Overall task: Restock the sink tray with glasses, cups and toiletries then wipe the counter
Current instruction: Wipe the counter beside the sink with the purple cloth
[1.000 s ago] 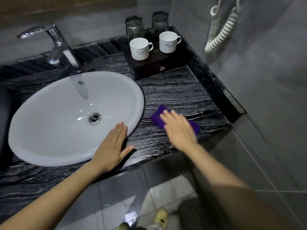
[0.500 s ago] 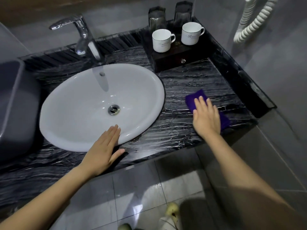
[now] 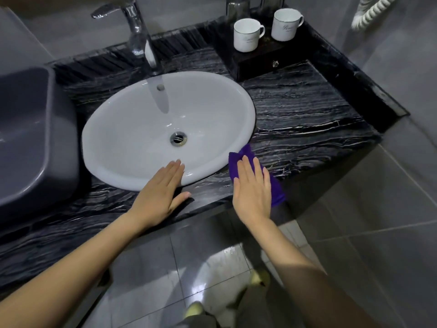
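Note:
My right hand (image 3: 253, 188) lies flat, fingers together, pressing a purple cloth (image 3: 275, 189) onto the black marble counter (image 3: 307, 119) at its front edge, just right of the sink. My left hand (image 3: 158, 197) rests flat on the counter's front edge, fingertips on the rim of the white oval sink (image 3: 132, 129). At the back right stands a dark wooden tray (image 3: 257, 65) with two white cups (image 3: 247, 35) (image 3: 285, 24) and two glasses (image 3: 236, 7) behind them, cut off by the frame's top.
A chrome tap (image 3: 139, 36) rises behind the sink. A grey bin or basin (image 3: 30, 138) sits on the counter at the left. A white coiled cord (image 3: 369, 13) hangs on the right wall. Grey tiled floor and my shoes (image 3: 194, 310) lie below.
My right hand has slid the purple cloth leftward along the counter's front, from mid-counter to beside the sink rim. My left hand has stayed on the sink's edge. The view has shifted.

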{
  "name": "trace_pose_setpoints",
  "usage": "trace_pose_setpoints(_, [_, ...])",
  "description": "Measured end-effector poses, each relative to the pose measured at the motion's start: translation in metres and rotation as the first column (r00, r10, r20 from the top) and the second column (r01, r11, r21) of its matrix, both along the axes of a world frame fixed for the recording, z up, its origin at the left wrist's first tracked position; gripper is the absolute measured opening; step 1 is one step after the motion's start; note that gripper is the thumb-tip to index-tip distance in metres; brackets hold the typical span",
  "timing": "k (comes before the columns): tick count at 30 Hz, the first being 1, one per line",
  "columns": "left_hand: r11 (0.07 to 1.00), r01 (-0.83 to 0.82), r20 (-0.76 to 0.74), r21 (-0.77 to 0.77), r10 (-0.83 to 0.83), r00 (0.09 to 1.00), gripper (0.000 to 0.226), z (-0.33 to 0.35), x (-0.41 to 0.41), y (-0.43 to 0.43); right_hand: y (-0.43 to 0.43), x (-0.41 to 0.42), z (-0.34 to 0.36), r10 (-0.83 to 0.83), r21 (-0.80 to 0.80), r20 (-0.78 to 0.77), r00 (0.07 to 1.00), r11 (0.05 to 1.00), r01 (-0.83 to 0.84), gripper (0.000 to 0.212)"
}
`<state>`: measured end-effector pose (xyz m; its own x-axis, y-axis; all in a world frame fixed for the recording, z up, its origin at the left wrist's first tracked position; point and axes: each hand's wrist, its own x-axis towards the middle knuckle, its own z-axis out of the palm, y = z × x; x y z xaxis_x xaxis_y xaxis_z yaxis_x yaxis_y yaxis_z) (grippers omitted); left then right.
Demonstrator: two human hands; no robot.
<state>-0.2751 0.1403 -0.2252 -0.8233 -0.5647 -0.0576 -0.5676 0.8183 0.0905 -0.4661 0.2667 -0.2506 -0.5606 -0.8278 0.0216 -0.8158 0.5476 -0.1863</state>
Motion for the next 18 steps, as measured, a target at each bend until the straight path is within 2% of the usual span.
trace_pose_setpoints(8, [1.0, 0.006, -0.003, 0.016, -0.006, 1.0, 0.09, 0.002, 0.052, -0.014, 0.002, 0.058, 0.001, -0.004, -0.021, 0.031, 1.0, 1.0, 0.004, 0.061])
trace_pose_setpoints(18, [0.995, 0.076, -0.022, 0.072, -0.074, 0.997, 0.098, -0.001, 0.059, -0.02, -0.002, 0.128, -0.001, 0.09, -0.089, 0.013, 0.996, 0.992, -0.089, 0.051])
